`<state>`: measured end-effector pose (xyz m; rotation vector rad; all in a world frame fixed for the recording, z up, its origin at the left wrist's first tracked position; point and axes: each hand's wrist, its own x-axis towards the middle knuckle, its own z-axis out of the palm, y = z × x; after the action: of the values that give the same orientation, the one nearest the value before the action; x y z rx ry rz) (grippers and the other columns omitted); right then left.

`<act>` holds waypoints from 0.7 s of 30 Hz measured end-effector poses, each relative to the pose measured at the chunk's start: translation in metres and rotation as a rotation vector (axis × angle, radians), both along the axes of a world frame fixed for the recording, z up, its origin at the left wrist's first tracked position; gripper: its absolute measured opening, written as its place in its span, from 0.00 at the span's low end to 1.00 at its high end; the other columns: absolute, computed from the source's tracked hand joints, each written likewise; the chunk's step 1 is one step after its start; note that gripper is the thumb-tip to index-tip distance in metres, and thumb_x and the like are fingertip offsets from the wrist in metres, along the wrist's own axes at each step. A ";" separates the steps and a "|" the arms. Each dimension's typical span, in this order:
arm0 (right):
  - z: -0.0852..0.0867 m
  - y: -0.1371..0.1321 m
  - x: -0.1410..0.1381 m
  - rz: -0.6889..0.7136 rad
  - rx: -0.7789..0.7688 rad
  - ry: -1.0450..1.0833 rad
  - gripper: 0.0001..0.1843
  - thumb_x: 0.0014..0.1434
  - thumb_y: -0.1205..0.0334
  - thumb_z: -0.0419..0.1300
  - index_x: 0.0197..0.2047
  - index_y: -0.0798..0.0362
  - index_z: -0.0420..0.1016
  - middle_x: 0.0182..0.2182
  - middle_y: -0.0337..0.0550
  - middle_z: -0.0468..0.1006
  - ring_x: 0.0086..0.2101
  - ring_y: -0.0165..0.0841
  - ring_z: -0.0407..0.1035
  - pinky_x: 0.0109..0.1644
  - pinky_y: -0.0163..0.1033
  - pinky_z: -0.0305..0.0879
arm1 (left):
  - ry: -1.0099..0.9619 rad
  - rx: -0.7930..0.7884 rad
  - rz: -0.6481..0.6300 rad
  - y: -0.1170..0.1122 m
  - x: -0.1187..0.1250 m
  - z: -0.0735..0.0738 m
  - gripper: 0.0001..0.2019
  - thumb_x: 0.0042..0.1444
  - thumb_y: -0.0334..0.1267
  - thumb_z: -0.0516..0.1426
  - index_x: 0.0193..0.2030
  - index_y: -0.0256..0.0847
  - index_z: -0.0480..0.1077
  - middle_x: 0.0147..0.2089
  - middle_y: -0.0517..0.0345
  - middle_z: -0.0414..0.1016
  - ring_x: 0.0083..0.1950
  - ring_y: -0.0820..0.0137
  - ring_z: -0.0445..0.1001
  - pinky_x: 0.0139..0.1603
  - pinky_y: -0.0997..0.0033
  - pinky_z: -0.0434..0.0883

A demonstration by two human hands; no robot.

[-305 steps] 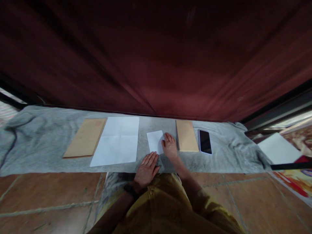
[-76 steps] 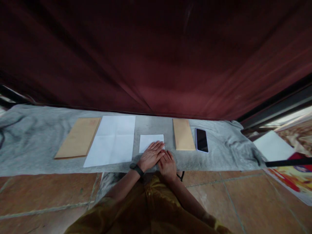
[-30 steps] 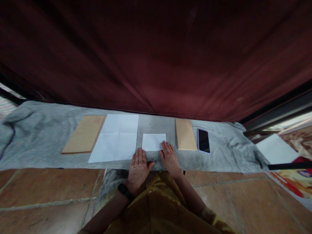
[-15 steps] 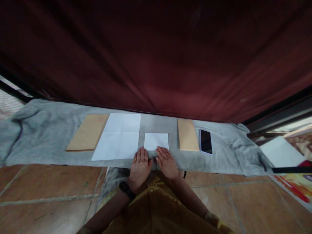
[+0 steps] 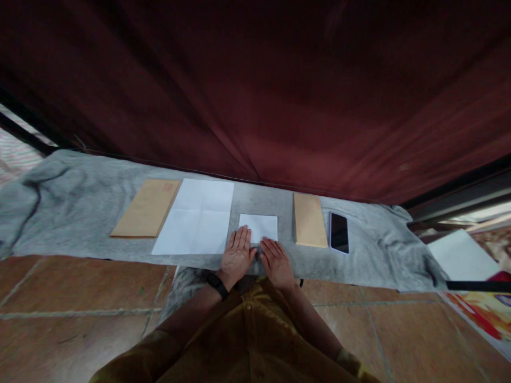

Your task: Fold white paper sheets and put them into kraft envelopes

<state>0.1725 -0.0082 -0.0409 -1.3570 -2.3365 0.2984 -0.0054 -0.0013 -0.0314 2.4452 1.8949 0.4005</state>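
Head view: we record first a grey cloth (image 5: 371,244), its far edge along a dark red cloth (image 5: 279,117), its near edge above brown floor tiles (image 5: 80,282). Small white paper (image 5: 259,222) lies flat on the grey cloth, near the front edge. On its left we see a narrow strip of grey; on its right, a wider one; broader, wrinkled stretches run out to both ends.

Hands, two: left hand (image 5: 236,255), laid flat with fingers straight over the near left part of the small white paper; right hand (image 5: 278,264), also flat, fingertips at its near edge. We find neither clenched, neither gripping anything.

Counted on the grey cloth: small white paper, one; large creased sheet (image 5: 194,218), one; brown envelopes, two, one at left (image 5: 147,207), one at right (image 5: 310,221); phone (image 5: 339,234), one, dark-screened.

Round about: large creased sheet and left envelope bound the left; right envelope and phone, just beside each other, bound the right; a mustard shirt (image 5: 239,340) fills the near side. Past the right end we note a white sheet (image 5: 463,255) and a black bar (image 5: 478,286)
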 end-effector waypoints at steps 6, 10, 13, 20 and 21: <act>0.005 0.008 -0.012 0.064 -0.030 0.011 0.24 0.74 0.58 0.47 0.68 0.55 0.66 0.66 0.49 0.68 0.67 0.38 0.59 0.72 0.53 0.56 | -0.035 -0.017 -0.013 -0.001 -0.002 -0.002 0.32 0.66 0.37 0.47 0.74 0.26 0.51 0.76 0.36 0.51 0.78 0.56 0.48 0.75 0.47 0.52; 0.005 0.008 -0.014 0.074 -0.041 -0.021 0.24 0.74 0.58 0.46 0.68 0.54 0.66 0.67 0.48 0.67 0.67 0.38 0.59 0.73 0.53 0.54 | -0.018 -0.019 -0.021 0.000 -0.004 -0.001 0.30 0.66 0.38 0.46 0.73 0.25 0.55 0.76 0.36 0.52 0.78 0.55 0.49 0.75 0.47 0.51; 0.004 0.006 -0.009 0.061 -0.041 -0.032 0.25 0.74 0.57 0.46 0.69 0.54 0.65 0.68 0.48 0.66 0.67 0.39 0.58 0.73 0.52 0.54 | -0.021 -0.021 -0.024 0.005 -0.006 0.000 0.29 0.67 0.38 0.45 0.71 0.25 0.57 0.75 0.36 0.53 0.77 0.55 0.50 0.75 0.47 0.51; -0.001 0.002 0.000 0.014 -0.016 -0.040 0.25 0.74 0.58 0.48 0.69 0.54 0.64 0.68 0.48 0.66 0.67 0.39 0.59 0.72 0.53 0.54 | -0.027 -0.003 0.037 0.026 -0.007 -0.003 0.29 0.68 0.39 0.44 0.71 0.23 0.58 0.74 0.35 0.55 0.76 0.54 0.53 0.75 0.49 0.52; -0.001 0.002 0.001 0.005 -0.013 -0.039 0.24 0.74 0.58 0.48 0.69 0.53 0.65 0.68 0.48 0.66 0.67 0.39 0.59 0.72 0.53 0.55 | -0.025 -0.006 0.045 0.028 -0.007 -0.004 0.29 0.68 0.40 0.44 0.71 0.22 0.58 0.74 0.34 0.55 0.76 0.54 0.53 0.75 0.48 0.52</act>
<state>0.1734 -0.0065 -0.0417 -1.3746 -2.3739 0.2914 -0.0119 0.0272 -0.0350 2.3863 1.9413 0.4241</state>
